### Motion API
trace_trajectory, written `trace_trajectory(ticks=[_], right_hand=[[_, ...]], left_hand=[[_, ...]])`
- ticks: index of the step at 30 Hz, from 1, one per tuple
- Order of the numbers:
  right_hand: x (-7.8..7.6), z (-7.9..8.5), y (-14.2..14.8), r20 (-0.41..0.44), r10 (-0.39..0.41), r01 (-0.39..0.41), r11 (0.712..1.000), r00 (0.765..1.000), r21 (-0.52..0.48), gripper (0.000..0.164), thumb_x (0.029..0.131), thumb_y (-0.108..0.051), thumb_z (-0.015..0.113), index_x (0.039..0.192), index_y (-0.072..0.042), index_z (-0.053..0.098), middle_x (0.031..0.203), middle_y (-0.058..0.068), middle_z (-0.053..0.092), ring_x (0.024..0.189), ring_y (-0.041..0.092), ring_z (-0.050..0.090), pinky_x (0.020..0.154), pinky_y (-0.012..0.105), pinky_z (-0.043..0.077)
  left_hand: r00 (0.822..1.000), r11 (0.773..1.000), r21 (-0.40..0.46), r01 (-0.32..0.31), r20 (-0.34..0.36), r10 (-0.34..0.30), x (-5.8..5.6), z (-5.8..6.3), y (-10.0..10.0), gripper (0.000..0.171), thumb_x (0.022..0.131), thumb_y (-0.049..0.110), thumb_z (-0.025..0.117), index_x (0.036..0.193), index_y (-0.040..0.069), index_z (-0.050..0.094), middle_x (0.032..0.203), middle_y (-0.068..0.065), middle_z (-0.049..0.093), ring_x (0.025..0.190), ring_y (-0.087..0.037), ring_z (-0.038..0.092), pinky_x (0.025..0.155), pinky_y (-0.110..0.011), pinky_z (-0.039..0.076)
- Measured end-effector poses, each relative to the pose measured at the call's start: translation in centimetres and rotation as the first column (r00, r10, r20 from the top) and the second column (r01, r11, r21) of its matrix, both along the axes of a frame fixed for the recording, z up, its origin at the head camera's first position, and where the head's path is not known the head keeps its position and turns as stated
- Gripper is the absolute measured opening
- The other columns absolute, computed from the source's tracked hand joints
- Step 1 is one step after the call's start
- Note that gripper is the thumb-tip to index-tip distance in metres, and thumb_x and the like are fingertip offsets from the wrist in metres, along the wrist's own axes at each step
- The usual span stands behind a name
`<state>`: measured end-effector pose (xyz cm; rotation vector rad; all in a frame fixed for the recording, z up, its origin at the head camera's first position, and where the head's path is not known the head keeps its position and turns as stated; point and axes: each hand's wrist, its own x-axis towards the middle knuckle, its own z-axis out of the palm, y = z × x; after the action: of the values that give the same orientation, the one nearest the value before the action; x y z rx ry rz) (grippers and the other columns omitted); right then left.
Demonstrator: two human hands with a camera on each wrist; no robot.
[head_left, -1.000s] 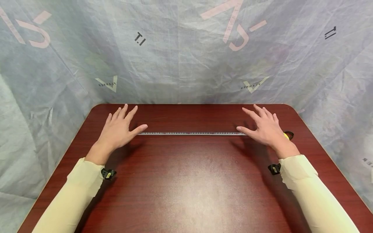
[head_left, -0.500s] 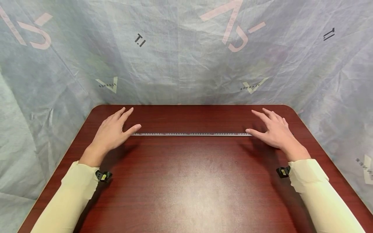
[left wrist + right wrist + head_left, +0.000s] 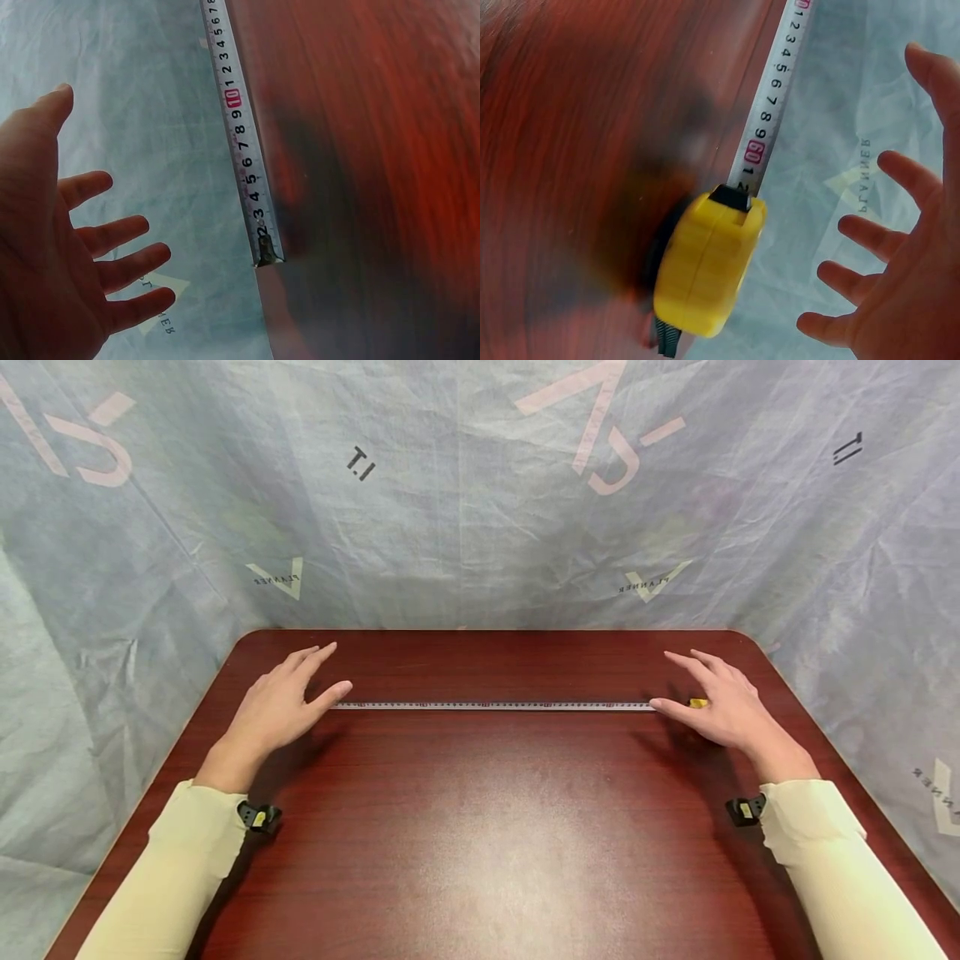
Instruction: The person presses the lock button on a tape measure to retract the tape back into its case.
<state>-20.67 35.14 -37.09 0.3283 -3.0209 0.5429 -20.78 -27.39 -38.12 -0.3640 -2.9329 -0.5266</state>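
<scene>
Hovering near the two ends of a drawn-out tape measure [image 3: 485, 705], the left hand [image 3: 273, 706] and the right hand [image 3: 723, 703] held nothing; the fingers of both were spread, and in the wrist views they were apart from it. The metal strip [image 3: 241, 142] lay straight across the table [image 3: 450, 835], its hook [image 3: 268, 251] toward the left hand and its yellow case [image 3: 709, 262] beside the right hand. The step seemed, in my judgement, to be placing the hands at both ends, without a grip. The next move would probably call for fingers closing round the case while the hook end was steadied. This case was the only container in view, and presumably it held more strip coiled inside, hidden.
</scene>
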Motion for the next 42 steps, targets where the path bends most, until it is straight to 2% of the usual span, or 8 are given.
trace_trajectory(ticks=[9, 16, 25, 36, 42], right_hand=[[0.4, -0.3, 1.4, 0.033, 0.009, -0.008, 0.999, 0.999, -0.044, 0.084, 0.092, -0.053, 0.073, 0.160, -0.020, 0.037, 0.162, 0.030, 0.024, 0.142, 0.063, 0.020, 0.098, 0.082, 0.017], [0.7, -0.5, 2.2, 0.062, 0.000, 0.006, 0.996, 0.998, -0.090, 0.083, 0.092, -0.051, 0.074, 0.160, -0.019, 0.038, 0.164, 0.028, 0.020, 0.144, 0.062, 0.016, 0.100, 0.082, 0.013], [0.8, -1.2, 3.1, 0.094, -0.014, 0.024, 0.994, 0.996, -0.108, 0.086, 0.093, -0.052, 0.073, 0.161, -0.018, 0.035, 0.163, 0.029, 0.020, 0.144, 0.062, 0.015, 0.101, 0.081, 0.016], [1.2, -1.8, 4.4, 0.076, 0.008, 0.006, 0.984, 0.997, -0.176, 0.083, 0.093, -0.043, 0.077, 0.160, -0.014, 0.037, 0.156, 0.031, 0.030, 0.140, 0.054, 0.028, 0.098, 0.072, 0.029], [1.4, -2.4, 5.0, 0.063, 0.008, 0.005, 0.980, 0.998, -0.198, 0.081, 0.092, -0.040, 0.078, 0.158, -0.012, 0.040, 0.151, 0.031, 0.035, 0.135, 0.049, 0.035, 0.095, 0.066, 0.032]], left_hand=[[1.000, 0.999, 0.037, -0.006, 0.018, 0.005, 0.1, -0.1, -0.9, 0.079, 0.099, 0.068, 0.051, 0.163, 0.026, 0.032, 0.158, -0.017, 0.040, 0.133, -0.048, 0.047, 0.099, -0.069, 0.037], [0.998, 0.999, 0.044, -0.024, 0.063, 0.021, 0.1, -0.3, -1.7, 0.080, 0.099, 0.069, 0.050, 0.163, 0.024, 0.033, 0.158, -0.016, 0.040, 0.137, -0.043, 0.045, 0.099, -0.071, 0.036], [0.990, 0.996, 0.064, -0.054, 0.130, 0.046, 0.3, -0.8, -2.6, 0.082, 0.098, 0.068, 0.054, 0.163, 0.022, 0.032, 0.161, -0.015, 0.037, 0.136, -0.041, 0.047, 0.101, -0.072, 0.033], [0.991, 0.994, 0.082, -0.065, 0.126, 0.055, 0.4, -1.2, -3.5, 0.082, 0.097, 0.068, 0.055, 0.160, 0.018, 0.037, 0.157, -0.016, 0.043, 0.134, -0.040, 0.050, 0.100, -0.072, 0.033], [0.990, 0.993, 0.093, -0.072, 0.130, 0.060, 0.4, -1.6, -3.8, 0.084, 0.097, 0.067, 0.057, 0.160, 0.016, 0.036, 0.153, -0.018, 0.047, 0.132, -0.041, 0.051, 0.099, -0.072, 0.035]])
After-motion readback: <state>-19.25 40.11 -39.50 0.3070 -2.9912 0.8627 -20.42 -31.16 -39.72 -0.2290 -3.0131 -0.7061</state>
